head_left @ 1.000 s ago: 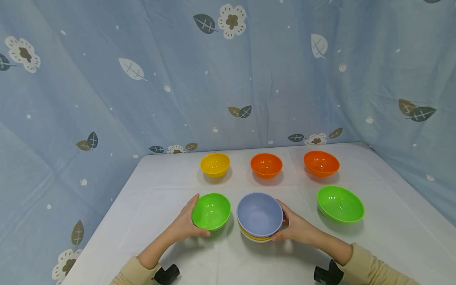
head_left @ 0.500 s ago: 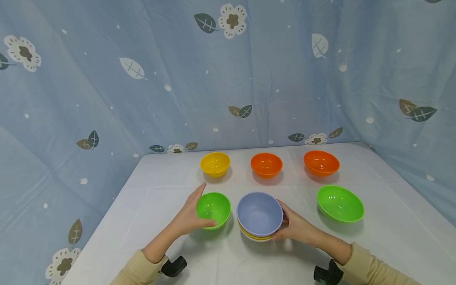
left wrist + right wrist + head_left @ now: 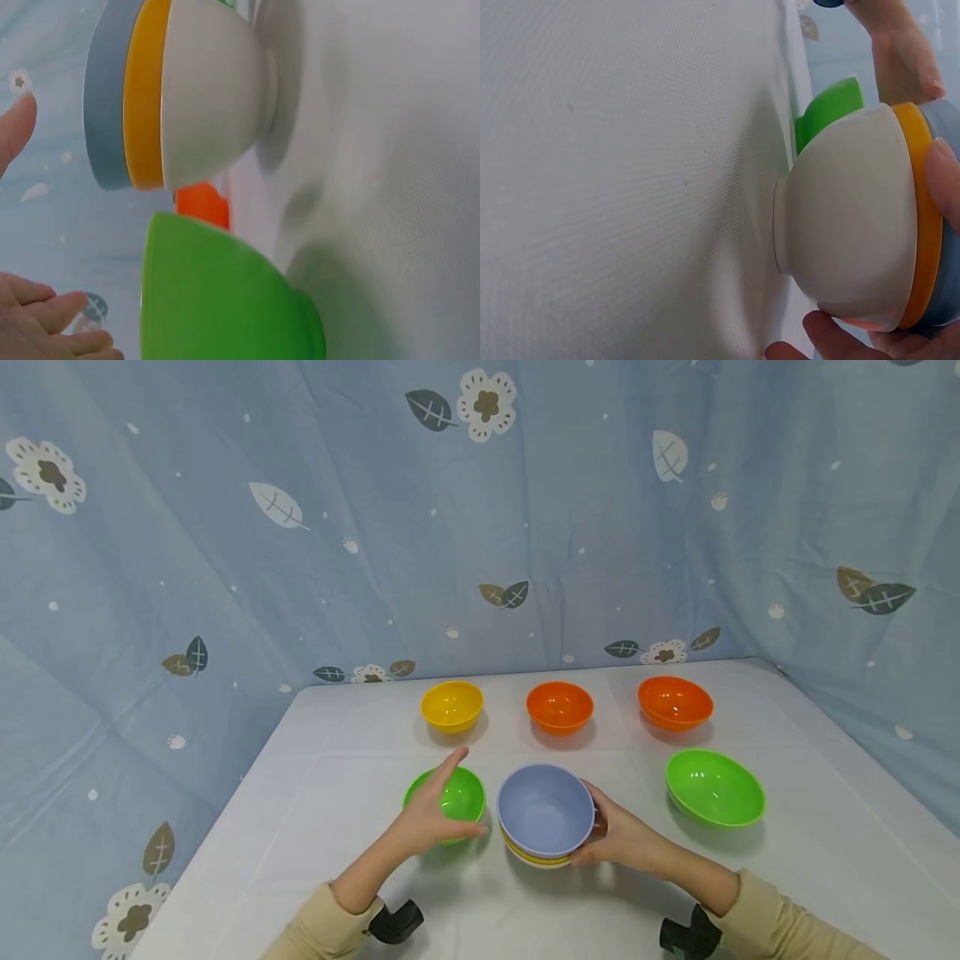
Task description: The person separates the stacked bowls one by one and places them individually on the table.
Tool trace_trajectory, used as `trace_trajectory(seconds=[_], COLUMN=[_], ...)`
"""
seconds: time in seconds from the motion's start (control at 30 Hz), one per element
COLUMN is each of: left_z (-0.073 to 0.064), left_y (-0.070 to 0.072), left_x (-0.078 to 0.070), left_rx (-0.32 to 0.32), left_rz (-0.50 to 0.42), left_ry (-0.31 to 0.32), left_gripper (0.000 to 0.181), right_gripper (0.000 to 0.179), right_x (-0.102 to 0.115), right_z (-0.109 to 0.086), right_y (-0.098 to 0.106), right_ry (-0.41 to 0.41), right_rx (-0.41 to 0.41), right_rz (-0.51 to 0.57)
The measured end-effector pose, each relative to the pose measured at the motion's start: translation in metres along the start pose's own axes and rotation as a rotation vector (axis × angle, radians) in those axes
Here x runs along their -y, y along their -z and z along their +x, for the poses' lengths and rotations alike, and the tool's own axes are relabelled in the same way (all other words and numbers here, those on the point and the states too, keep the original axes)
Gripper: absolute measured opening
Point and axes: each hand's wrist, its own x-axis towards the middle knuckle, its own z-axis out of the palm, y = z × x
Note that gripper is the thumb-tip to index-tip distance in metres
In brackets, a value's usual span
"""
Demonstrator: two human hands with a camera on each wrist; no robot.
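A nested stack stands before me: a blue-grey bowl (image 3: 546, 810) on top, a yellow bowl (image 3: 917, 217) in the middle and a white bowl (image 3: 847, 217) at the bottom. My right hand (image 3: 626, 831) grips the stack's right side, thumb (image 3: 945, 180) at the rims and fingers around the back. To the left sits a green bowl (image 3: 467, 797) on the table. My left hand (image 3: 435, 818) hovers over it, thumb and fingers spread wide and holding nothing; it covers part of that bowl. In the left wrist view the fingers (image 3: 56, 322) stay apart from both bowl and stack.
A yellow bowl (image 3: 452, 707), an orange bowl (image 3: 560, 708) and another orange bowl (image 3: 676, 703) line the back of the white-covered table (image 3: 322, 827). A second green bowl (image 3: 716, 788) stands at right. A blue patterned curtain (image 3: 480, 527) hangs behind.
My left hand has come off the left side of the green bowl and moved right across it toward the stack. The right hand and the stack have stayed in place.
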Motion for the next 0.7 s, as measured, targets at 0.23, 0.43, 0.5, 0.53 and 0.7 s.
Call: trace_trajectory(seconds=[0.23, 0.43, 0.5, 0.53, 0.7], left_z=[0.003, 0.004, 0.005, 0.005, 0.006], left_y=[-0.011, -0.020, -0.023, -0.024, -0.030], left_x=[-0.007, -0.012, -0.012, -0.013, -0.014], left_rx=[0.036, 0.076, 0.090, 0.096, 0.111], left_rz=[0.009, -0.010, -0.020, -0.023, -0.034], left_ry=[-0.049, -0.054, -0.059, -0.062, -0.071], left_gripper=[0.106, 0.104, 0.104, 0.104, 0.105], right_gripper=[0.103, 0.103, 0.103, 0.103, 0.103], right_x=[0.000, -0.001, -0.001, -0.001, -0.002], right_z=[0.000, -0.001, -0.001, -0.001, -0.002], right_y=[0.000, -0.001, -0.001, -0.001, -0.001], right_ry=[-0.021, -0.016, -0.012, -0.010, 0.006], right_rx=[-0.008, 0.000, -0.001, -0.003, -0.003], right_rz=[-0.008, 0.005, 0.005, 0.004, 0.008])
